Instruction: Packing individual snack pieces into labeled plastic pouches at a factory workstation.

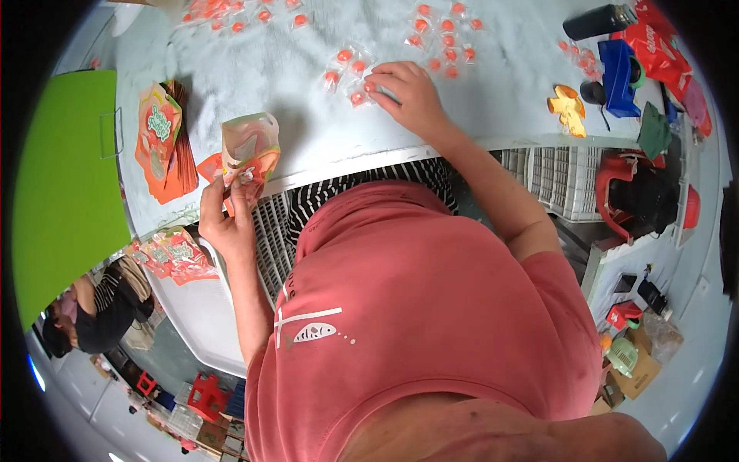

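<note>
My left hand (229,219) pinches the lower part of an upright printed pouch (250,146) at the table's near edge. The pouch's mouth gapes upward. Further right, my right hand (412,100) reaches over the table, with thumb and fingertips closed about a small red candy (369,87) in a clear wrapper. Several more wrapped candies (344,55) lie just beside those fingertips. To the left of the held pouch stands a thick stack of flat orange and green pouches (160,142).
More wrapped candies lie at the far side (448,38). On the right are a black bottle (599,22), a blue tape dispenser (618,77) and a yellow cutout (568,108). Filled-looking pouches (175,254) rest in a white tray (202,323) below left. A green panel (69,169) borders the table's left.
</note>
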Available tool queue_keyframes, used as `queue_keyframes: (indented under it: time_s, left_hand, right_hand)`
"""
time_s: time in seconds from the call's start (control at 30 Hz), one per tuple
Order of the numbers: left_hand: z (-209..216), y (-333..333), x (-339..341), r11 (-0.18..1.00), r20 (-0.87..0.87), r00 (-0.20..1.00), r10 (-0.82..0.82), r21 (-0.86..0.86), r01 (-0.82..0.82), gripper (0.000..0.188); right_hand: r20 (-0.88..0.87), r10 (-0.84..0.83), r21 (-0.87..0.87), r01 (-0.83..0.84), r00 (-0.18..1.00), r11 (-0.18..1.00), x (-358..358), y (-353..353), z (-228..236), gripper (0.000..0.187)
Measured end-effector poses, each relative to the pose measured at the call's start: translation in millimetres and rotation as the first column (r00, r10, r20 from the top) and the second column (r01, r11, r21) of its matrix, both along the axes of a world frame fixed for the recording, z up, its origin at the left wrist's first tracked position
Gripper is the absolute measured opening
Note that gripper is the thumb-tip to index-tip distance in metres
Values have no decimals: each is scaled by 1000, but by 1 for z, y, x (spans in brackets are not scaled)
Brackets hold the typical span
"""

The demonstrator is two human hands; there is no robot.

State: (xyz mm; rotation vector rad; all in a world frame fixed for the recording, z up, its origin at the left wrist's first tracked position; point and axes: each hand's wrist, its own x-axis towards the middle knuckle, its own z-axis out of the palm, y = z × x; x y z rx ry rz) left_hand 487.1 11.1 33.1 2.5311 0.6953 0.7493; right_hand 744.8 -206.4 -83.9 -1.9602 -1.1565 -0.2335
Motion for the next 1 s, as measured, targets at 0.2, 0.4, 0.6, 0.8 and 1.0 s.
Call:
queue_keyframes:
  time_s: [0.2, 0.4, 0.6, 0.8, 1.0]
  left_hand:
    - [-5, 13, -26, 1000, 68, 997, -20, 13, 20, 15]
    - [-14, 22, -48, 999, 152, 988, 10, -34, -5, 15]
    - [-25, 31, -61, 1000, 224, 975, 1, 10, -3, 16]
    - [-28, 41, -58, 992, 218, 976, -10, -120, 37, 13]
    - [-25, 54, -43, 992, 202, 979, -26, -115, 50, 11]
  right_hand:
    - [46, -24, -56, 27, 999, 998, -10, 1, 6, 22]
    - [-281, -54, 68, 76, 958, 995, -13, 13, 11, 27]
    - [-107, -138, -73, 130, 985, 989, 8, 39, -3, 53]
    - [132, -31, -405, 82, 991, 911, -18, 72, -11, 60]
    - [143, -59, -386, 110, 988, 916, -29, 112, -4, 54]
